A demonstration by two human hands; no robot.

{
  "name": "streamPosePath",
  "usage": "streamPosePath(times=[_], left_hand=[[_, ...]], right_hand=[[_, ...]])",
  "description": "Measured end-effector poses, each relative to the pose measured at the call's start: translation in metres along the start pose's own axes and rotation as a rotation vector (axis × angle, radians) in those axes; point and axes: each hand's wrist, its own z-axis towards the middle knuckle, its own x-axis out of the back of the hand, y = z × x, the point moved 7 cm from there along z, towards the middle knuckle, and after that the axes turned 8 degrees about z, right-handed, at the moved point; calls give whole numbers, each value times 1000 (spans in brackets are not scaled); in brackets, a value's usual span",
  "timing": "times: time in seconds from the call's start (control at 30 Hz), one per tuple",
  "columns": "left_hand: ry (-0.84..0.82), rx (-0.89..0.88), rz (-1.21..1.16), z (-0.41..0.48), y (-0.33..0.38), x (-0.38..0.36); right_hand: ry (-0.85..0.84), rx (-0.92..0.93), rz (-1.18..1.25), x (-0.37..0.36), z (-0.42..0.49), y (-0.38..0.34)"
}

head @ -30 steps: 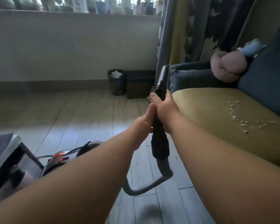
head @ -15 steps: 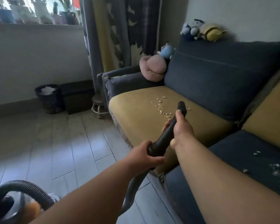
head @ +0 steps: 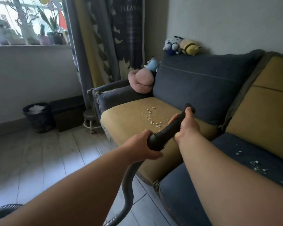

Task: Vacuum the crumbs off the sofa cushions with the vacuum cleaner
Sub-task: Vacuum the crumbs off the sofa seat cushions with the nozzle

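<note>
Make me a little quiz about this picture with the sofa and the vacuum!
1. True or false: the left hand and the right hand both grip the black vacuum tube.
2. What sits on top of the blue back cushion?
A) plush toys
B) a cat
C) a stack of books
3. Fill the gap: crumbs lie on the yellow seat cushion and also on the other seat cushion, whose colour is dark ___.

Key: 1 true; 2 A; 3 blue.
</note>
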Motion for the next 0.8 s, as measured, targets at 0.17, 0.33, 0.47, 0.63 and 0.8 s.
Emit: streamPosePath(times=[0.17, 0.33, 0.47, 0.63, 0.8], left_hand=[[45, -86, 36, 5, 32, 20], [38, -92, 90, 13, 34, 7], [33, -71, 134, 12, 16, -12], [-16, -64, 157, 9, -9, -20], [-26, -18, 44, 15, -48, -19]], right_hand=[[-5, 42, 60, -6, -25, -33], [42, 81, -140, 8, -19, -34], [95, 100, -274, 27, -12, 0], [149, 87, -175, 35, -6, 35], [194, 88, -170, 27, 7, 51]])
